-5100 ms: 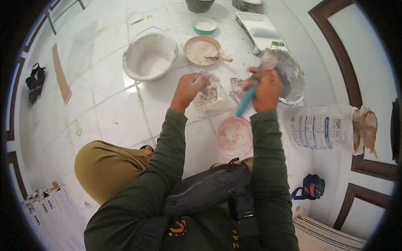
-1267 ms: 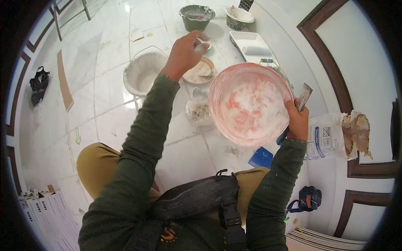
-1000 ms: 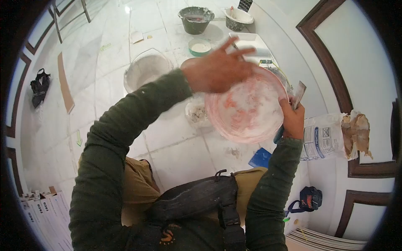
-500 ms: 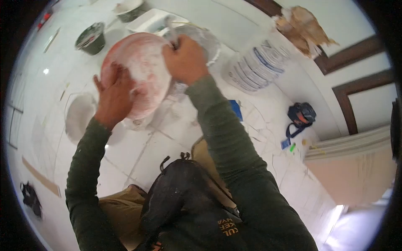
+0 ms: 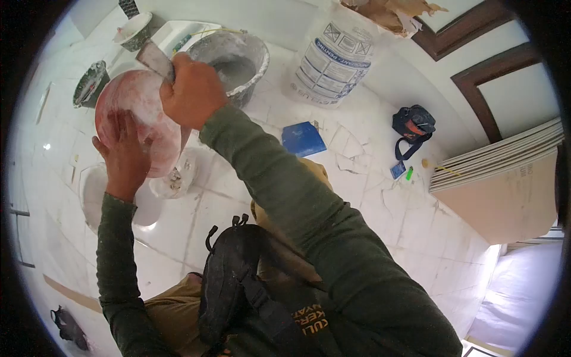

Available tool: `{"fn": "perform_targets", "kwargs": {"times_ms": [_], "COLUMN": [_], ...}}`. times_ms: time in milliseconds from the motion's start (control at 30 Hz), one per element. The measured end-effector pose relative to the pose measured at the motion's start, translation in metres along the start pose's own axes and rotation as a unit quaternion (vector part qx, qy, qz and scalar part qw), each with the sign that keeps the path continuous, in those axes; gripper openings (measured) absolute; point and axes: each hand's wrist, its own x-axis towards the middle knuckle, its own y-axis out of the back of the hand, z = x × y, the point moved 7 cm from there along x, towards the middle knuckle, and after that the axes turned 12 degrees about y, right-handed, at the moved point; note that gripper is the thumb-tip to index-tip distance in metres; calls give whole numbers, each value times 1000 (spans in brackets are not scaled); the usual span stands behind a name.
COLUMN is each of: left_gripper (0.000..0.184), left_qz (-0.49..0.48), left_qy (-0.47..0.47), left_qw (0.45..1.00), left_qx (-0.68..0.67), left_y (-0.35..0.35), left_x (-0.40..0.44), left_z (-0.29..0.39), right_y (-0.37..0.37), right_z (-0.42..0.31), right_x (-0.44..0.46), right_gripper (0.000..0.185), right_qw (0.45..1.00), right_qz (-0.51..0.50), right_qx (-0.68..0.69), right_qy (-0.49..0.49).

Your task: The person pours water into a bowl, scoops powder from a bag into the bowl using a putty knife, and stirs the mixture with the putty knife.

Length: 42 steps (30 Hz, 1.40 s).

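Note:
A round red basin (image 5: 134,86), smeared with white paste, is tilted towards me at the left of the view. My left hand (image 5: 126,157) lies on its smeared face, fingers spread and flat. At the basin's right rim, my right hand (image 5: 193,92) is closed around a scraper (image 5: 156,60). Its flat grey blade points up and left past the rim; the handle is hidden in my fist. Just behind that hand stands a large dark bucket (image 5: 259,56) with grey material inside. A whitish container (image 5: 178,178) with residue shows under the basin's lower edge.
Small dark buckets (image 5: 89,86) and a white tray (image 5: 178,30) stand along the back. A printed white sack (image 5: 333,65) leans near the wall. Right of my arm lie a blue square sheet (image 5: 303,138), a black bag (image 5: 414,123) and stacked boards (image 5: 499,196).
The view has shifted, so the basin and both hands appear further left. The scraper blade has swung from upright to up-left and shows more clearly. My left hand stays on the basin.

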Motion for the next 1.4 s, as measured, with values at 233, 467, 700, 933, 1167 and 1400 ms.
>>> {"fn": "perform_targets", "kwargs": {"times_ms": [233,467,700,933,1167,1400], "left_gripper": [53,28,68,40,59,61], "left_qz": [-29,234,23,-239,-439,-317], "left_qy": [-82,-91,67,-44,42,-33], "left_qw": [988,812,632,496,399,636], "left_qx": [-131,-527,-772,-834,-804,-703], "left_y": [1,44,10,-19,-47,-33], "left_x": [-10,-1,13,11,-39,-21], "left_z": [6,-50,-59,-41,0,-44], "right_y": [9,56,30,39,25,47], "right_z": [37,58,44,-27,5,157], "right_x": [8,10,0,7,-78,-184], "right_gripper": [29,36,47,55,67,73], "right_qw": [997,990,929,961,919,834], "right_qz": [11,43,-2,-183,-246,-171], "right_qx": [-70,122,263,29,-67,369], "right_qy": [21,-61,-259,207,300,-373]}}
